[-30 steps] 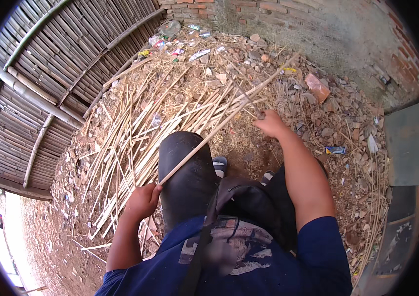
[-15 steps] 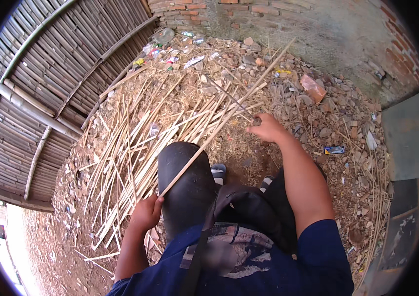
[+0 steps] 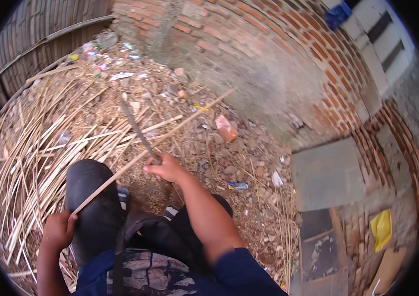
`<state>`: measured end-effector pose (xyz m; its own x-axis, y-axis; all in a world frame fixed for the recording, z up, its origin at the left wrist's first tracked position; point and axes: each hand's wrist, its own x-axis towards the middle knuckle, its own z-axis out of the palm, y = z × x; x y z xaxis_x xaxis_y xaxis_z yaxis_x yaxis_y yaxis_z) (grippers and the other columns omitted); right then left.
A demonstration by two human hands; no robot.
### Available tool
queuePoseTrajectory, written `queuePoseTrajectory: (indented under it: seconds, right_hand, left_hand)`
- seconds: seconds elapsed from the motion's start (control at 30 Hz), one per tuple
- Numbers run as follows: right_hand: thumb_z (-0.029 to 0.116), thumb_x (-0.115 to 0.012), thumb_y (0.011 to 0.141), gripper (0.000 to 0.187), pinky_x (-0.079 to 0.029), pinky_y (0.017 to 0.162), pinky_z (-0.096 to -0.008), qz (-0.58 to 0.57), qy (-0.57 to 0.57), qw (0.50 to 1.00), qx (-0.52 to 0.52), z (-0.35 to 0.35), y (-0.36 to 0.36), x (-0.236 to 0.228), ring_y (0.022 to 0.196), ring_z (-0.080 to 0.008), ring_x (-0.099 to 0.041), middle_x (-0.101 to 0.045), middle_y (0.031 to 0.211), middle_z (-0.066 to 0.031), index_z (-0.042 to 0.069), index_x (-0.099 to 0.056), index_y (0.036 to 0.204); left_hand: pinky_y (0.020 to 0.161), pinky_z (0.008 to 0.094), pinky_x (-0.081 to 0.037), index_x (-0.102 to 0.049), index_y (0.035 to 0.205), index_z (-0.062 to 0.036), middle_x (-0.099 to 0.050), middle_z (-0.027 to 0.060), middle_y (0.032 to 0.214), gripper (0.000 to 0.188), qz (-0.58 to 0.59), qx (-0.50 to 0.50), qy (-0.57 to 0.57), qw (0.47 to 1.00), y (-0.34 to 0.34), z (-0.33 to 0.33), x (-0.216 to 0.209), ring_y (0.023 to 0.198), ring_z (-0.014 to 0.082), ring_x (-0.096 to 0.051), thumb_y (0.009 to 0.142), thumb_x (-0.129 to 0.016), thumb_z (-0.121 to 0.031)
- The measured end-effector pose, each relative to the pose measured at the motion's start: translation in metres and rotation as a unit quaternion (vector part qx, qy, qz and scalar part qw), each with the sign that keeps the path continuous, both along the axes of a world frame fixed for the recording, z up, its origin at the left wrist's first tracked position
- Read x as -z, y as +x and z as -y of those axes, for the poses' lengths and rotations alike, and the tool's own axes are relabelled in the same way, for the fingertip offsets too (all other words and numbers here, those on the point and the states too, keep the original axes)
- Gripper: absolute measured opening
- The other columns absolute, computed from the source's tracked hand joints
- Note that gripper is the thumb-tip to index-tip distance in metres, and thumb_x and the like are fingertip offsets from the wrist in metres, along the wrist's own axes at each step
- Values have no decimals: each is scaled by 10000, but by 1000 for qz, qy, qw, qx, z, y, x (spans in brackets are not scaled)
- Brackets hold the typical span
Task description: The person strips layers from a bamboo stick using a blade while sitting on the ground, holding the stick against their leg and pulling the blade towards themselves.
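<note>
My left hand (image 3: 59, 230) is closed around the near end of a long bamboo strip (image 3: 111, 181). The strip slants across the black-covered left knee (image 3: 88, 180), its far end reaching up toward the brick wall. In my right hand (image 3: 167, 168) is a knife (image 3: 138, 129) with a long, dark, narrow blade, gripped by its handle. Its blade points away and to the left, beside the strip and seen partly above the heap. Many pale bamboo strips (image 3: 46, 172) lie piled on the ground left of the knee and beyond it.
A brick wall (image 3: 249, 64) closes off the far side, and a bamboo slat wall (image 3: 56, 24) the far left. A brick chunk (image 3: 226, 129), a blue wrapper (image 3: 237, 186) and rubble litter the ground. To the right stand a grey panel (image 3: 325, 172) and a yellow bag (image 3: 381, 229).
My view has swung right, so the pile sits farther left and more of the right side shows. The knife blade now points more steeply upward in view. Both hands keep their holds.
</note>
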<state>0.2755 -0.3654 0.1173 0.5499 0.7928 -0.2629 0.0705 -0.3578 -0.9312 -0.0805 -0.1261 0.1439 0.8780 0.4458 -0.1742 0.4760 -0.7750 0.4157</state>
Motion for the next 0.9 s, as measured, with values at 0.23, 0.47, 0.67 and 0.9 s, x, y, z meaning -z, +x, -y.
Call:
queuePoseTrajectory:
  seconds: [0.23, 0.47, 0.67, 0.9]
  right_hand:
    - [275, -820, 842, 325, -444, 520, -263, -18, 24, 999, 41, 19, 2, 9, 556, -85, -555, -634, 703, -12, 44, -629, 966]
    - [482, -868, 729, 879, -536, 951, -413, 222, -15, 974, 43, 29, 28, 33, 1085, -319, -688, -683, 1212, -244, -89, -577, 1330]
    - [353, -817, 740, 476, -513, 723, -423, 198, -34, 978, 52, 32, 18, 5, 801, -277, -683, -691, 861, -172, -15, -665, 1001]
    - [317, -765, 819, 326, -520, 724, -506, 356, -100, 928, 47, 30, -12, -36, 822, -402, -677, -680, 828, -196, 34, -655, 941]
  left_hand:
    - [747, 588, -494, -619, 906, -36, -671, 263, 828, 446, -49, 0, 3, 999, 10, 11, 10, 835, 488, -647, 1035, -476, -438]
    - [856, 552, -513, -695, 1164, -132, -706, 246, 992, 431, -17, 45, -39, 998, 5, 3, 62, 954, 448, -676, 1069, -394, -426]
    - [778, 590, -474, -596, 976, -24, -666, 298, 865, 435, -49, 36, -16, 998, 19, 6, 12, 897, 517, -635, 1065, -430, -416]
    - [781, 587, -479, -600, 1001, -19, -668, 303, 887, 405, -53, 10, -23, 998, 13, 9, 13, 914, 522, -631, 1059, -438, -386]
